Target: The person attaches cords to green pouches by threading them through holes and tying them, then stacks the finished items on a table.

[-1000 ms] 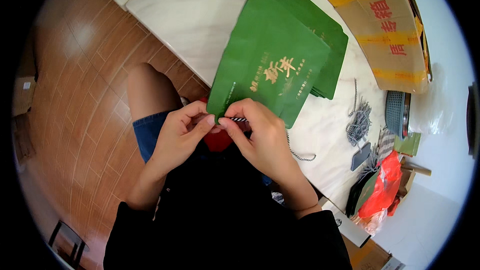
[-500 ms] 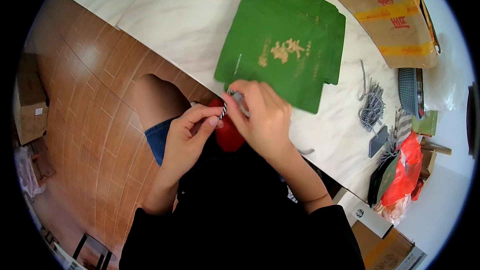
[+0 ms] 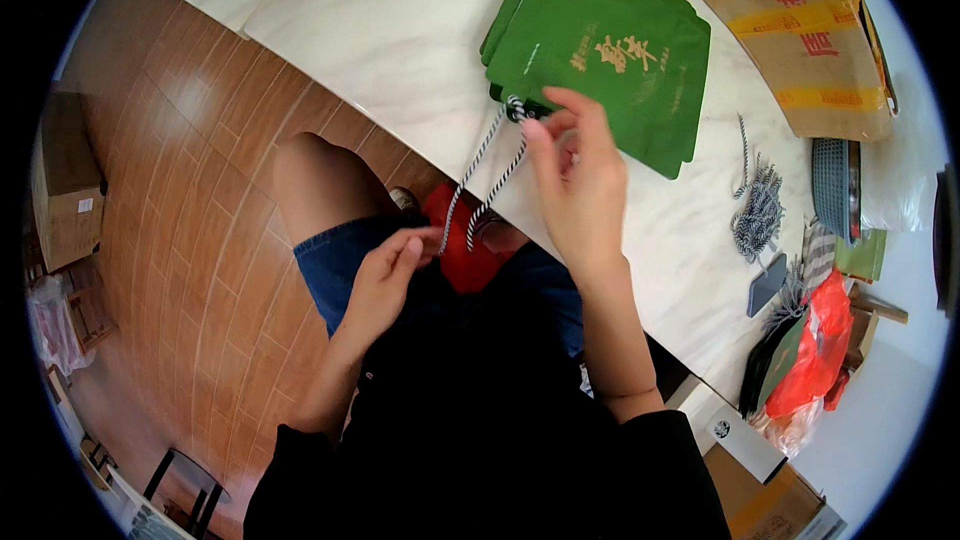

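Note:
A black-and-white twisted cord runs from a knot at the near corner of a small stack of green flat bags. Its two strands hang over the table edge toward my lap. My right hand is beside the knot, thumb and forefinger apart, the other fingers curled with nothing visible in them. Below the table edge, my left hand has its thumb apart from its fingers. Its fingertips lie against the lower end of one strand.
Right of the bags, a bundle of grey-and-white cords and a dark phone lie on the marble-patterned table. A taped cardboard box, a grey-blue basket and red plastic stand along the right side. A red item is below my hands.
My hands have moved apart, the right one forward to the knot. The cord, bunched between my fingers before, now hangs in two long strands. The view has shifted, and the bags appear higher and further right.

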{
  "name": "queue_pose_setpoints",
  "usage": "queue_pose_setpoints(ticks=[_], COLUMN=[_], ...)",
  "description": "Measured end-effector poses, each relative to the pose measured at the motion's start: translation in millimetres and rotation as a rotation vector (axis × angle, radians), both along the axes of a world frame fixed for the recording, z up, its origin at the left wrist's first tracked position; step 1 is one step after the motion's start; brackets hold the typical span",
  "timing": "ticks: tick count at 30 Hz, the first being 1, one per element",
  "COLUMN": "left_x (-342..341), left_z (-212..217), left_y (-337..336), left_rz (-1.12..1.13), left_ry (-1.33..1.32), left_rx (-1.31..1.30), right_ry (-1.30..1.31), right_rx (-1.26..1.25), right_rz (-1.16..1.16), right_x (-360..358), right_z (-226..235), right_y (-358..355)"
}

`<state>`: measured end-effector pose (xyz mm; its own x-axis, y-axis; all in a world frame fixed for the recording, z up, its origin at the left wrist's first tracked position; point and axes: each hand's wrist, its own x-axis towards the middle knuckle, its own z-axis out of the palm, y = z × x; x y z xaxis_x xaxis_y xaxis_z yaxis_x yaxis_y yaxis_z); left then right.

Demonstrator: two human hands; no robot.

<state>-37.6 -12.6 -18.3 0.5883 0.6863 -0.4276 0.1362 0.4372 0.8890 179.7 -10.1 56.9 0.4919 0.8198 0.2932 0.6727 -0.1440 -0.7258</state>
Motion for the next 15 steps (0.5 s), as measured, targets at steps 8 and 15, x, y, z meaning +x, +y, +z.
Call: queue_pose_setpoints(ticks=[8,15], left_x=[30.2,39.3], left_z=[15.8,35.5], left_y=[25.6,39.4], left_rz=[-0.007,-0.077], left_ry=[-0.075,-0.105], left_rx=[-0.054,-0.095], right_ry=[0.364,0.922], right_rx=[-0.313,-0.303], right_rz=[0.114,0.105], right_x=[-38.8,-56.1], right_z=[-8.9,-33.8], right_y=[-89.2,-66.5])
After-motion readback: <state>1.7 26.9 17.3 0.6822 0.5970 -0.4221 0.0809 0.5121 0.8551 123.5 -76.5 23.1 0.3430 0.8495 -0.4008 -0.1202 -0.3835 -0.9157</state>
